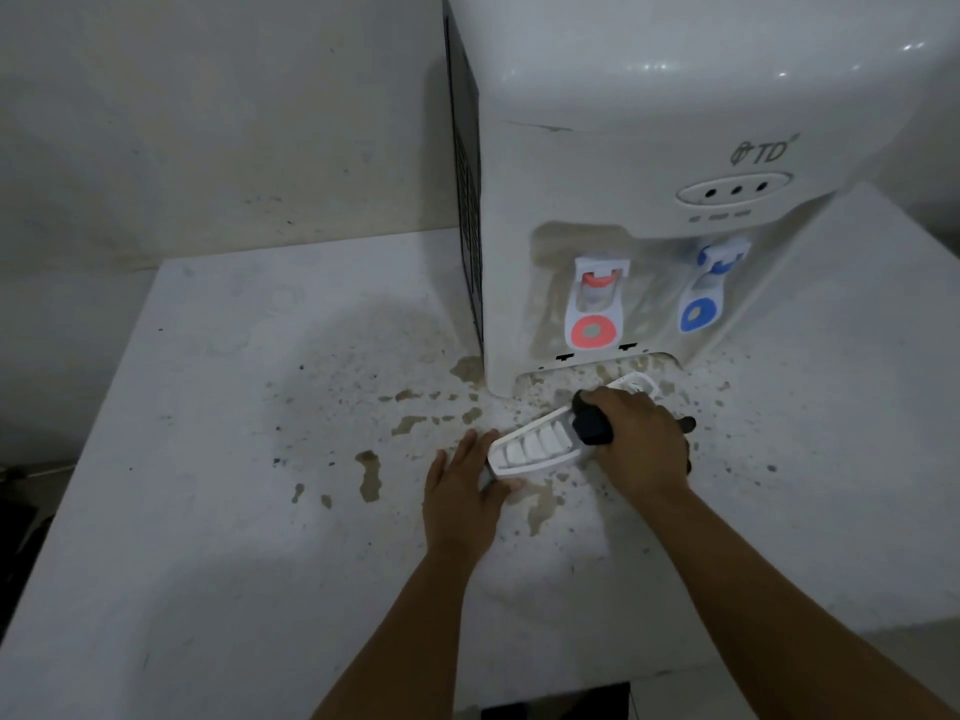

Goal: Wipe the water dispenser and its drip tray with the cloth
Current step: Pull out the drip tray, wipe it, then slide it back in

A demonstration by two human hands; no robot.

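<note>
The drip tray is out of its slot and lies on the counter just in front of the water dispenser, turned at an angle with its slotted white grille facing up. The right hand is curled round a dark cloth and presses it onto the middle of the tray, with a bit of dark fabric showing past the knuckles on the far side. The left hand steadies the near end of the tray, fingers mostly straight along its edge and the thumb tucked under its corner

By the look of things the tray wipe is in progress and not finished; whether the grille is already clean cannot be told. The dispenser body looks untouched: a brownish film covers the recess behind the red tap and the blue tap, and grime shows in the empty slot where the tray belongs. The counter round the base carries brown puddle stains and dark specks. Left to do, as I judge it: finish the tray, wipe the recess and front, then slide the tray back
</note>
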